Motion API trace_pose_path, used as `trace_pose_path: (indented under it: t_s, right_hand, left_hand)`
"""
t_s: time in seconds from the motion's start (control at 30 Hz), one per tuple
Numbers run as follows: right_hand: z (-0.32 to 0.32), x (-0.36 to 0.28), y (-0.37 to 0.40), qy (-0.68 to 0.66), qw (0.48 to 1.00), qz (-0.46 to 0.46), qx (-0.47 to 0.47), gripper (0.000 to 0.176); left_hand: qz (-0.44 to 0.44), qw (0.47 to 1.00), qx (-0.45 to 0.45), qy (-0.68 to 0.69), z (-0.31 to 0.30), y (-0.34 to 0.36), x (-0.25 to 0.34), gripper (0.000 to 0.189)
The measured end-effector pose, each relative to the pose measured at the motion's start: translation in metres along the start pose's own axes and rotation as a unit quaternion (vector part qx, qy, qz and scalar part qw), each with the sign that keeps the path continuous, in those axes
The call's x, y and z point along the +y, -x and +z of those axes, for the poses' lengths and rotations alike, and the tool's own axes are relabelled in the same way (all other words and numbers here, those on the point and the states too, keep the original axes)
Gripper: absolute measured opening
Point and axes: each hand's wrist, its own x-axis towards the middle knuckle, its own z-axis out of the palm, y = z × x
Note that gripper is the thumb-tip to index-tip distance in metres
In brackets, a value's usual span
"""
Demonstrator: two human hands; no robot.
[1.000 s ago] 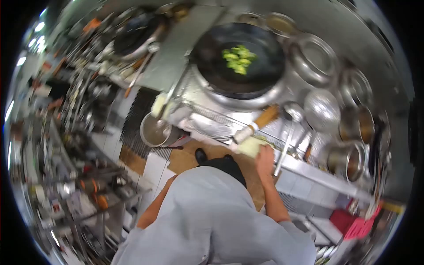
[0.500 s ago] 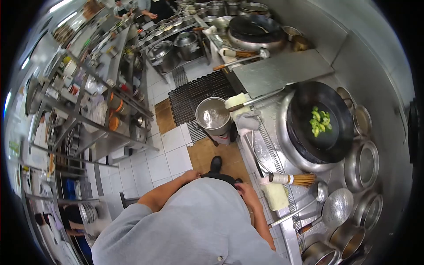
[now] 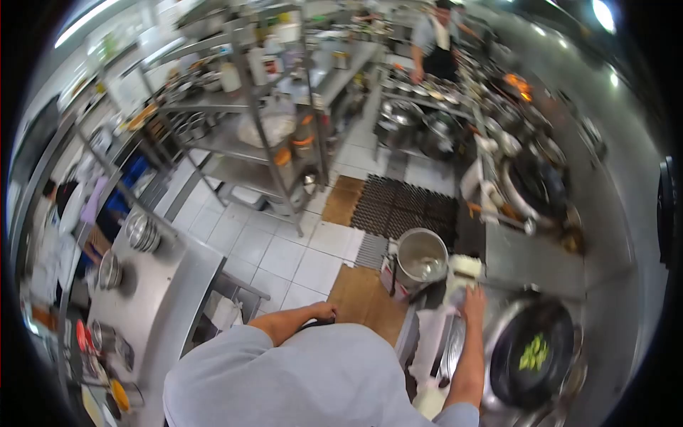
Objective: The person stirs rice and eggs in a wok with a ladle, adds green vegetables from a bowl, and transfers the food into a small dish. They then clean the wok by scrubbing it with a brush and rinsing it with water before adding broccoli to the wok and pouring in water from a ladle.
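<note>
My right hand (image 3: 472, 303) is at the stove's front edge, by the handle side of a black wok (image 3: 509, 370). Its fingers curl down beside a grey cloth (image 3: 454, 295); what they grip is blurred and hidden. Green vegetable pieces (image 3: 533, 353) lie in the wok. My left hand (image 3: 326, 311) is at my waist with its fingers curled in, nothing visible in them. Just ahead of my right hand, a pale yellow folded cloth (image 3: 467, 266) lies on the edge.
A metal pot (image 3: 422, 245) stands ahead, beside the stove. A black rubber mat (image 3: 405, 206) and cardboard (image 3: 370, 302) cover part of the tiled floor. Steel shelving (image 3: 235, 146) and a steel table (image 3: 160, 306) are leftward. A person (image 3: 437, 46) stands at the back; flames (image 3: 518, 87) show nearby.
The view has swung left, putting the wok lower right. My right hand has moved from my waist to the stove edge near the wok handle. My left hand stays near my waist.
</note>
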Motion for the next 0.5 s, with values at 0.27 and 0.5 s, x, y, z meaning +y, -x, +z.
trace_pose_path:
  t_s: [0.27,0.5]
  right_hand:
    - [-0.020,-0.013,-0.002,-0.006,0.999,0.034,-0.026,0.052]
    - [-0.095,-0.145,-0.002,-0.157,0.982,0.089,0.063,0.048]
  left_hand:
    - [-0.063,0.993,0.079,0.053,0.044,0.050,-0.125,0.034]
    - [-0.030,0.952,0.214,0.218,0.019,0.054,-0.127,0.030]
